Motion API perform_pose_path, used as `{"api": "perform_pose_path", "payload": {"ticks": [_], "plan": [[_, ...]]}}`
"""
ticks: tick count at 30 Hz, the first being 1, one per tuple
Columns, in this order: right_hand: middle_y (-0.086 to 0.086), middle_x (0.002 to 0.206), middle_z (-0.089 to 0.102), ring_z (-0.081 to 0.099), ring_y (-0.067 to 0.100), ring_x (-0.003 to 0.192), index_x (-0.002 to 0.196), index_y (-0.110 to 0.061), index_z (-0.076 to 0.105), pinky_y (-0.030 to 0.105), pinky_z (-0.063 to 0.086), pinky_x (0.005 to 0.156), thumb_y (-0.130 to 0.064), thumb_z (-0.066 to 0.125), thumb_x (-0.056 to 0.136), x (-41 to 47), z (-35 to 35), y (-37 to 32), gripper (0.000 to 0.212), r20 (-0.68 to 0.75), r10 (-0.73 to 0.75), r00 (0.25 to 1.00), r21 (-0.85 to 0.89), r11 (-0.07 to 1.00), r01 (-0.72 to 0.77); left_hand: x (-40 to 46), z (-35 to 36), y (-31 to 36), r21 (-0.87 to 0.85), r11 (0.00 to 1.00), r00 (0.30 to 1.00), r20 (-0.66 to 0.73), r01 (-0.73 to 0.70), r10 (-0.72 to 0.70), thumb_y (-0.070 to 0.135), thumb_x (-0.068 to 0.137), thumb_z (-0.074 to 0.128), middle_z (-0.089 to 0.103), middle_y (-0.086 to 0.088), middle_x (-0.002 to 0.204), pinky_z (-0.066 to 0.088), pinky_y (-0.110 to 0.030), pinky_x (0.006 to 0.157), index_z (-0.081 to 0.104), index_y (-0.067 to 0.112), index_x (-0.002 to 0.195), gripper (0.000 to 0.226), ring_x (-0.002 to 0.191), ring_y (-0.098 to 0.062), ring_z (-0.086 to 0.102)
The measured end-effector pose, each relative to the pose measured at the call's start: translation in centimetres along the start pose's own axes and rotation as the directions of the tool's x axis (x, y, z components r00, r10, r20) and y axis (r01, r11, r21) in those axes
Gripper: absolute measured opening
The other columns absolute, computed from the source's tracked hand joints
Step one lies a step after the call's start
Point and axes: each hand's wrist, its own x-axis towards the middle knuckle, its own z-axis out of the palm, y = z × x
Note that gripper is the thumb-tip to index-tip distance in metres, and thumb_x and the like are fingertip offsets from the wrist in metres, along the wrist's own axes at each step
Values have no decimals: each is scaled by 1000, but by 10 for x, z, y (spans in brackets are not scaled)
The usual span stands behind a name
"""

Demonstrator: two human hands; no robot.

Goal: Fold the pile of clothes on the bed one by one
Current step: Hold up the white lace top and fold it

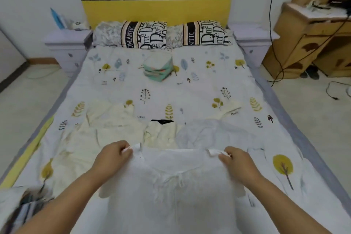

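Nearest the camera, one white garment (pixel 167 182) is held up over the foot of the bed (pixel 199 89), its top edge stretched between two hands. The left hand (pixel 112 157) pinches the garment's left upper corner with curled fingers; the right hand (pixel 234 161) pinches the right upper corner the same way. A small tied bow sits at the middle of the garment's front.

At the lower left edge lies a blurred heap of striped fabric (pixel 24 209); what it is cannot be told.

Just beyond the hands, unfolded clothes lie spread across the bed: a cream garment (pixel 106 125) on the left, another cream piece (pixel 163 133) in the middle with a black item (pixel 162 121) showing at its far edge, and a pale grey-white garment (pixel 210 131) on the right. Where one piece ends and the next begins is hard to tell.

Farther up, one folded stack of mint-green cloth (pixel 158 68) rests on the leaf-printed sheet, well apart from the pile.

Against the yellow and black headboard (pixel 157 5) lie two pillows (pixel 144 34), side by side. One nightstand (pixel 66 47) stands on each side of the bed, and a wooden desk (pixel 313 40) stands at far right with black cables hanging from it.
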Motion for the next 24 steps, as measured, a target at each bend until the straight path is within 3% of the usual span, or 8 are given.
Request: {"api": "perform_pose_path", "payload": {"ticks": [4, 7, 10, 14, 17, 19, 22, 24], "plan": [[-8, 62, 46, 40, 4, 57, 64, -19, 42, 17, 26, 47, -25, 52, 94, 42, 41, 10, 33, -41, -37, 998, -72, 997, 34, 33, 43, -18, 45, 999, 999, -32, -27, 28, 27, 91, 55, 48, 5, 52, 29, -27, 48, 43, 27, 57, 35, 55, -12, 47], [-5, 60, 45, 40, 12, 58, 66, -14, 42, 16, 21, 45, -25, 51, 95, 80, 59, 15, 32, -122, -68, 990, -121, 991, 53, 66, 68, -25, 83, 995, 995, -75, -59, 66, 27, 91, 55, 52, 2, 55, 30, -28, 50, 57, 16, 66, 27, 57, -18, 49], [-4, 61, 45, 42, 17, 62, 65, -16, 40, 29, 22, 48, -23, 50, 95, 121, 69, 17, 33, -181, -62, 982, -136, 990, 38, 101, 87, -31, 98, 993, 986, -145, -65, 79, 25, 90, 57, 51, 0, 53, 28, -29, 49, 59, 11, 67, 27, 58, -23, 48], [3, 74, 55, 48, 23, 73, 84, -9, 53, 30, 27, 54, -25, 50, 94, 166, 83, 25, 19, -289, 16, 957, 48, 999, -2, 140, 112, -45, -23, 999, 968, -249, 30, -35, 26, 90, 58, 62, -6, 69, 29, -28, 58, 68, 8, 81, 22, 68, -23, 52], [17, 123, 55, 52, 33, 109, 130, -8, 41, 34, 41, 83, -34, 48, 95, 183, 106, 48, 44, -81, 181, 980, 96, 980, -173, 148, 137, -66, -55, 981, 974, -123, 187, -192, 37, 88, 59, 60, -3, 85, 37, -28, 70, 61, 11, 106, 31, 87, -26, 58], [20, 137, 44, 45, 37, 122, 141, -6, 25, 40, 38, 95, -34, 47, 95, 182, 122, 67, 58, 40, 274, 961, 32, 961, -275, 145, 151, -84, -3, 961, 961, 29, 277, -276, 42, 87, 57, 63, -6, 100, 41, -32, 78, 53, 12, 119, 44, 99, -29, 58], [19, 130, 47, 46, 37, 117, 134, -3, 31, 41, 39, 91, -30, 51, 94, 176, 143, 89, 52, 25, 325, 946, -47, 945, -323, 136, 162, -106, 115, 940, 933, 128, 322, -336, 40, 80, 56, 62, -2, 106, 41, -35, 91, 51, 17, 119, 46, 105, -28, 56], [16, 114, 54, 51, 32, 99, 120, -3, 42, 36, 40, 79, -25, 52, 94, 176, 150, 96, 35, -15, 309, 951, -109, 945, -308, 137, 164, -115, 170, 950, 956, 84, 263, -280, 25, 82, 55, 65, -4, 105, 42, -33, 84, 58, 17, 114, 33, 102, -29, 57]]}}
